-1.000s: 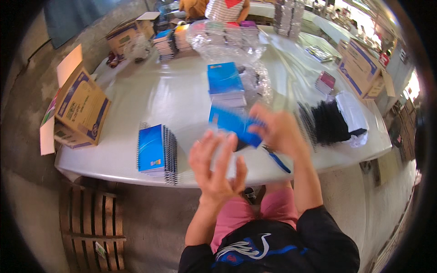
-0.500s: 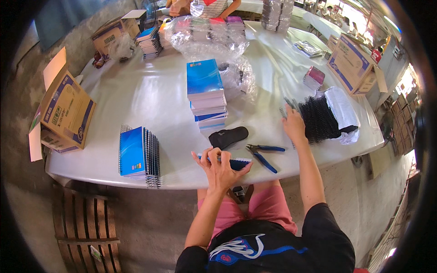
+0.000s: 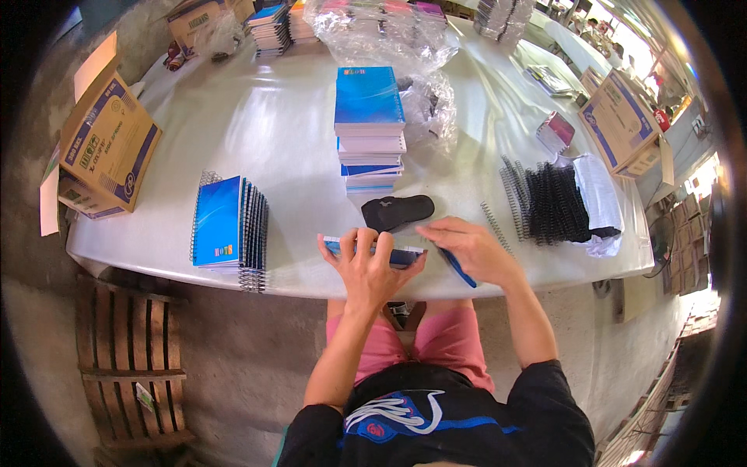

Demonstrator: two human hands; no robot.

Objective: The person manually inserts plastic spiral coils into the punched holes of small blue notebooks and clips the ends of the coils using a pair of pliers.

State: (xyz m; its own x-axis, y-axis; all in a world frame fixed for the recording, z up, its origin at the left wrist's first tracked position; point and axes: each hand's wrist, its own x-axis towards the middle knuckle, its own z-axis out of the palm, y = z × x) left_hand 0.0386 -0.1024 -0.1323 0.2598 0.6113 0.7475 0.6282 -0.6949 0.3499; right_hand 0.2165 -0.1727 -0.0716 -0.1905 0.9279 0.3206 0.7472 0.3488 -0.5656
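My left hand (image 3: 369, 263) is closed over a small blue notebook (image 3: 406, 256), held on edge near the table's front. My right hand (image 3: 475, 247) is just to its right, fingers pressed together and pointing at the notebook; anything between them is hidden. Under that hand lies a pair of pliers, one blue handle (image 3: 459, 269) showing. A single black spiral coil (image 3: 496, 226) lies beside my right wrist. Farther right is a row of black spiral coils (image 3: 556, 204) next to a white cloth (image 3: 597, 193). A black pouch-like item (image 3: 398, 212) lies just beyond the notebook.
A tall stack of blue notebooks (image 3: 369, 105) stands mid-table, with clear plastic wrap (image 3: 432, 117) behind it. Coil-bound notebooks (image 3: 226, 226) stand at the left. Cardboard boxes (image 3: 113, 152) flank the table, one at the right (image 3: 618, 124). A wooden slatted seat (image 3: 132, 373) is below left.
My right hand has moved from the coils leftward to the notebook, over the pliers. One coil now lies apart from the row. My left hand keeps its hold. The view has shifted slightly.
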